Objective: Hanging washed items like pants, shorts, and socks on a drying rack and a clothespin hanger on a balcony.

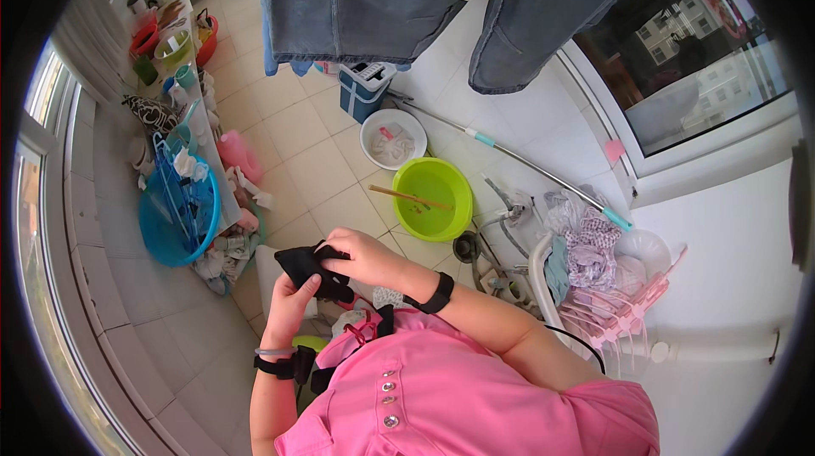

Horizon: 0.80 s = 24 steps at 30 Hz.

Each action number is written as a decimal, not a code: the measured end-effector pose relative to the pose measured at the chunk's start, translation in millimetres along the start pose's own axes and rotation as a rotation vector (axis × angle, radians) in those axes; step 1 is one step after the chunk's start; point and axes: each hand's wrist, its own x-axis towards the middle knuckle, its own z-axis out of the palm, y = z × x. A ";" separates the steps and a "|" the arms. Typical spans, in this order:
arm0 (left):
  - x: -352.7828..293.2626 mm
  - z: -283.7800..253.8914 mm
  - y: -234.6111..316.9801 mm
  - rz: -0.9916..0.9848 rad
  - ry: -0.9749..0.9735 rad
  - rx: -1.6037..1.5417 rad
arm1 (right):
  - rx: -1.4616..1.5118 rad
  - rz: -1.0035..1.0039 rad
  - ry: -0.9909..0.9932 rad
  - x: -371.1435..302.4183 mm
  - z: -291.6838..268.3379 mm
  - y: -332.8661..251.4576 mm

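Note:
A black cloth item (297, 266), bunched up and too crumpled to name exactly, is held in front of my pink top. My left hand (293, 305) grips its lower edge, with the thumb lying on top. From the right, my right hand (361, 256) closes on its upper side, the fingertips partly tucked into the folds. Both wrists wear black bands. Beyond my hands, a lime-green basin (464, 205) on the tiled floor holds a wooden stick and a little water.
Denim clothes (365, 10) hang overhead. A white basin (367, 138) with wet cloth, a blue bucket (363, 101) and a long pole (531, 166) lie ahead. Laundry (590, 256) and a pink clip hanger (615, 313) are right; a blue basin (160, 239) with hangers is left.

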 end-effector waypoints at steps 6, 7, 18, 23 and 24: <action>10.1 6.0 12.8 -0.028 0.067 0.001 | 0.157 0.084 -0.066 13.3 -8.1 -4.7; 14.9 4.8 9.7 -0.041 0.071 0.025 | 0.209 0.128 -0.115 16.8 -9.5 -4.6; 102.4 26.8 14.3 0.093 -0.032 0.314 | 0.243 -0.048 0.053 38.2 -43.0 73.3; 171.0 49.4 -8.5 0.056 -0.277 0.366 | 0.286 -0.014 0.251 24.2 -97.5 84.5; 184.5 60.8 -11.0 0.057 -0.309 0.393 | 0.336 -0.015 0.277 19.7 -108.3 87.2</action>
